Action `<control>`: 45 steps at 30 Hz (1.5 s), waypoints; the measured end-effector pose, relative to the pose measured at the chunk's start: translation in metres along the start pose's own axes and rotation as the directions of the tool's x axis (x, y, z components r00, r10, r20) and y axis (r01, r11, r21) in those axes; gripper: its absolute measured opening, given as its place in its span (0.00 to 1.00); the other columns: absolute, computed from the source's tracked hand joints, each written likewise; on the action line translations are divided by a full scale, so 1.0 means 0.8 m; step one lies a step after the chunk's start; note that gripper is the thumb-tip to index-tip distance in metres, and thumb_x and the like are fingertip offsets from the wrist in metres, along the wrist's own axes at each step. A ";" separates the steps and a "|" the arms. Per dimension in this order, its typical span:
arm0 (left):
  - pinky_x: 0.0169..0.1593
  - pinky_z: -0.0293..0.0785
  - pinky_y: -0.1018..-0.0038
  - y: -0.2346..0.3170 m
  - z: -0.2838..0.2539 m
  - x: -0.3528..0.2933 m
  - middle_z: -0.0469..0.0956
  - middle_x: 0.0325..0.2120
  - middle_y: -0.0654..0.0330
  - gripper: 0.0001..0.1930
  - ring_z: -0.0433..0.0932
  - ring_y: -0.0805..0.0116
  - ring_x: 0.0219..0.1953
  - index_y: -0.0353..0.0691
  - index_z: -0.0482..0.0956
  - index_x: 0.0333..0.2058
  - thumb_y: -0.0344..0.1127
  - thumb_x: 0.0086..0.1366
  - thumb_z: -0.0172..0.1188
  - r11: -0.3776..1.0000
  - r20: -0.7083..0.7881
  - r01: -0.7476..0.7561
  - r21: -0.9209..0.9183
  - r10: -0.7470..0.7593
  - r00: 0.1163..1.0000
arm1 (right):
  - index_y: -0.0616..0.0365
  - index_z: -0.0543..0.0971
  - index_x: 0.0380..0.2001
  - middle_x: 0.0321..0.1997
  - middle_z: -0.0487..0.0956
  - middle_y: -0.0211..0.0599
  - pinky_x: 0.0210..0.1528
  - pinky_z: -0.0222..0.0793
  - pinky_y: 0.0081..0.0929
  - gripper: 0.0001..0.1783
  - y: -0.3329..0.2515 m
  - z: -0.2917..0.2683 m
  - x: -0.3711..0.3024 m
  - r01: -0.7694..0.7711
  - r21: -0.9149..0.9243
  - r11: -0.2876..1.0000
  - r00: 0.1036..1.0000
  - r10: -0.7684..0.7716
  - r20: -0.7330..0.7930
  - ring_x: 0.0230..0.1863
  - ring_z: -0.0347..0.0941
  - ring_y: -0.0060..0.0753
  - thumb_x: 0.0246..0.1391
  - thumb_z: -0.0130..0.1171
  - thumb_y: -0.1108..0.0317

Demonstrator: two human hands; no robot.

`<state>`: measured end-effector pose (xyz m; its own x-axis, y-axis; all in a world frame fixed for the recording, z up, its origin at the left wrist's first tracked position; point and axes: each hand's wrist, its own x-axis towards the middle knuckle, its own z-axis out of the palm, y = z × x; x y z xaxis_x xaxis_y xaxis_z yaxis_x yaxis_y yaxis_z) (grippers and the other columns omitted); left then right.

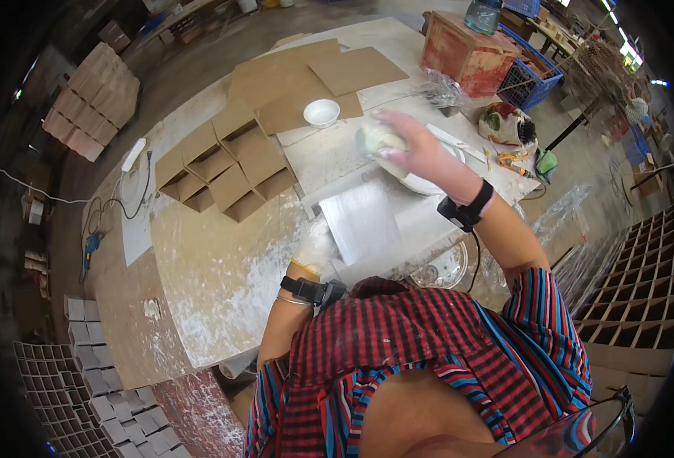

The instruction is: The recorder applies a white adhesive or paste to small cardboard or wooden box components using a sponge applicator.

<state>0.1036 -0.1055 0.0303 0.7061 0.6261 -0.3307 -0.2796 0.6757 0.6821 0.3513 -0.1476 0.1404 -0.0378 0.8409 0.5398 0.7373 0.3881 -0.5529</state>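
My left hand (315,243), in a whitish glove, grips the near left edge of a white, shiny box-like piece (363,220) at the front of the table. The fingers behind that edge are partly hidden. My right hand (417,149) is bare and curled round a pale, whitish-green wad (380,140) like a sponge or cloth, blurred by motion. Below and behind this hand, a white round container (421,185) shows in part. A small white bowl (321,113) stands beyond the box-like piece.
Brown cardboard box sleeves (234,164) stand at left, near flat cardboard sheets (291,80). A reddish box (467,57) bears a glass jar (483,15). At right lie an orange-handled tool (514,164) and a stained tub (507,126). Cardboard grids (635,282) stand beyond the table.
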 end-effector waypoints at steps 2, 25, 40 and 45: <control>0.55 0.71 0.60 -0.002 -0.012 0.003 0.74 0.50 0.51 0.19 0.74 0.55 0.52 0.33 0.69 0.54 0.35 0.67 0.45 0.995 0.052 -0.091 -0.026 0.093 0.994 | 0.59 0.69 0.55 0.51 0.73 0.40 0.56 0.63 0.29 0.27 -0.004 -0.012 -0.004 -0.124 0.201 0.972 0.991 0.131 -0.022 0.53 0.69 0.35 0.48 0.59 0.72; 0.53 0.71 0.64 -0.001 -0.005 0.033 0.74 0.47 0.55 0.21 0.72 0.59 0.50 0.40 0.70 0.51 0.48 0.71 0.39 0.856 0.126 -0.234 -0.461 0.325 0.937 | 0.57 0.75 0.46 0.40 0.76 0.40 0.46 0.68 0.36 0.26 -0.088 0.049 -0.012 0.193 -0.226 0.955 0.980 -0.198 0.004 0.42 0.71 0.44 0.41 0.67 0.65; 0.53 0.74 0.62 0.024 0.016 0.005 0.72 0.50 0.54 0.25 0.73 0.57 0.51 0.38 0.68 0.54 0.52 0.71 0.38 0.933 -0.224 -0.287 -0.216 0.239 0.945 | 0.50 0.74 0.48 0.38 0.73 0.36 0.44 0.69 0.35 0.28 -0.056 0.042 -0.033 0.134 -0.333 0.933 0.990 -0.137 0.014 0.42 0.71 0.40 0.38 0.67 0.66; 0.57 0.69 0.60 0.015 -0.005 0.027 0.67 0.56 0.51 0.29 0.67 0.53 0.57 0.39 0.62 0.59 0.55 0.71 0.34 0.930 0.194 -0.198 -0.311 0.266 0.944 | 0.50 0.73 0.50 0.42 0.72 0.36 0.46 0.69 0.36 0.31 -0.081 0.049 -0.042 0.388 -0.175 0.905 0.910 -0.346 0.228 0.45 0.70 0.41 0.37 0.68 0.66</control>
<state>0.1128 -0.0827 0.0286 0.7186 0.6955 -0.0037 -0.6022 0.6249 0.4969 0.2787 -0.1861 0.1335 -0.4432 0.7170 0.5381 0.7708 0.6113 -0.1796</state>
